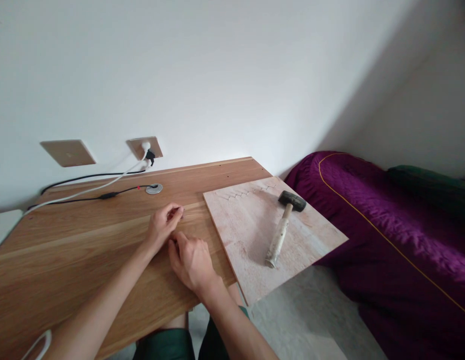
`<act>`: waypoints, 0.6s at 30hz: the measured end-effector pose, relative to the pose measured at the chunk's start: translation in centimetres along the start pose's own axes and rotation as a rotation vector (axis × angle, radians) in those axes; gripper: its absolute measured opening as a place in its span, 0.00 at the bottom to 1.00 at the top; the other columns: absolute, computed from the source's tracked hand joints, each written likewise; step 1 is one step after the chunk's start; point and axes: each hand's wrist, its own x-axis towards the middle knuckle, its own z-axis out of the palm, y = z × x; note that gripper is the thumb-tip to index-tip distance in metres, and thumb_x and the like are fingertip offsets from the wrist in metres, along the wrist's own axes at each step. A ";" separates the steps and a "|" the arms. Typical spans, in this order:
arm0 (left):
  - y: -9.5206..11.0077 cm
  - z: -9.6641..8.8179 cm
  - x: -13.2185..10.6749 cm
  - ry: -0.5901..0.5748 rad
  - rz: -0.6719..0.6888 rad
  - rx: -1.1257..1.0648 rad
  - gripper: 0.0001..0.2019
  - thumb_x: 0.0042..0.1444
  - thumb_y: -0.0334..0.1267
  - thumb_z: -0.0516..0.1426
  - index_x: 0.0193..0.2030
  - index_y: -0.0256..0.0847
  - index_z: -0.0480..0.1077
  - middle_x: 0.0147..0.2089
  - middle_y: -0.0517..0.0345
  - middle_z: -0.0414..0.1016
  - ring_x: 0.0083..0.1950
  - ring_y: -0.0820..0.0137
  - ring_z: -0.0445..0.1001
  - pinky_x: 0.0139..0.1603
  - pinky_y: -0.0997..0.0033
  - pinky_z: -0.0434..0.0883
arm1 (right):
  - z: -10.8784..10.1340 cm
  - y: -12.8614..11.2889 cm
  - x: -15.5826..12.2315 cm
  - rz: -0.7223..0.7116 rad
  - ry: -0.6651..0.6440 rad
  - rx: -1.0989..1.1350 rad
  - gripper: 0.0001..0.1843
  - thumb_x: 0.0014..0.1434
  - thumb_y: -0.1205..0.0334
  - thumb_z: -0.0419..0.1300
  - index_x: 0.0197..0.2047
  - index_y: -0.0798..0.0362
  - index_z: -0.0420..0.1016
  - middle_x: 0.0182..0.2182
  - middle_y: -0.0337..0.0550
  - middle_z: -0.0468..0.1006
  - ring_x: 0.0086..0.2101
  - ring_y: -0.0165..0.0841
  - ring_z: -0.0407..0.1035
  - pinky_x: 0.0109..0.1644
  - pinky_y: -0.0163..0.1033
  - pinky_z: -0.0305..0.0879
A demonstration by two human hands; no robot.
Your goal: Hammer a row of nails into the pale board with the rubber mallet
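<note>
My left hand point(162, 225) is over the wooden table point(85, 250), its fingers curled and the thumb against the fingertips. Whatever it may pinch is too small to name. Close in front of my body, my right hand point(194, 260) is closed, thumb and fingers together, nearly touching the left one. Its grip is hidden from view. Right of both hands lies a pale, wood-patterned board point(240, 240), with a thin zigzag line point(240, 195) near its far edge. A hammer point(279, 237) with a black head and a worn whitish handle rests on the board.
White and black cables point(87, 190) run along the table's back to a wall socket point(145, 148). A round metal grommet point(154, 189) is set in the tabletop. The board overhangs the table's right end. Beyond stands a bed with a purple cover point(345, 225).
</note>
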 end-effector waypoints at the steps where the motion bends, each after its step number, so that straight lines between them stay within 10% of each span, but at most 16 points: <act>1: 0.0 0.0 0.0 -0.003 -0.002 0.004 0.26 0.58 0.65 0.57 0.37 0.41 0.75 0.30 0.54 0.80 0.32 0.64 0.79 0.36 0.68 0.75 | 0.0 0.0 0.0 -0.003 0.003 0.003 0.12 0.75 0.56 0.51 0.45 0.50 0.73 0.35 0.45 0.86 0.32 0.40 0.81 0.35 0.38 0.64; 11: 0.1 0.2 -0.4 -0.006 0.046 0.077 0.20 0.62 0.58 0.56 0.38 0.41 0.75 0.31 0.54 0.81 0.33 0.64 0.80 0.36 0.69 0.74 | -1.0 -0.9 -2.3 -0.254 0.294 0.210 0.13 0.74 0.60 0.49 0.46 0.52 0.74 0.35 0.45 0.78 0.34 0.36 0.75 0.38 0.39 0.71; 18: 0.2 1.5 0.4 0.013 0.153 0.222 0.15 0.64 0.49 0.54 0.48 0.42 0.73 0.48 0.47 0.83 0.47 0.59 0.82 0.51 0.60 0.77 | -9.0 3.6 -8.6 -0.353 0.755 0.330 0.17 0.66 0.73 0.54 0.55 0.47 0.71 0.41 0.46 0.75 0.41 0.39 0.73 0.43 0.45 0.75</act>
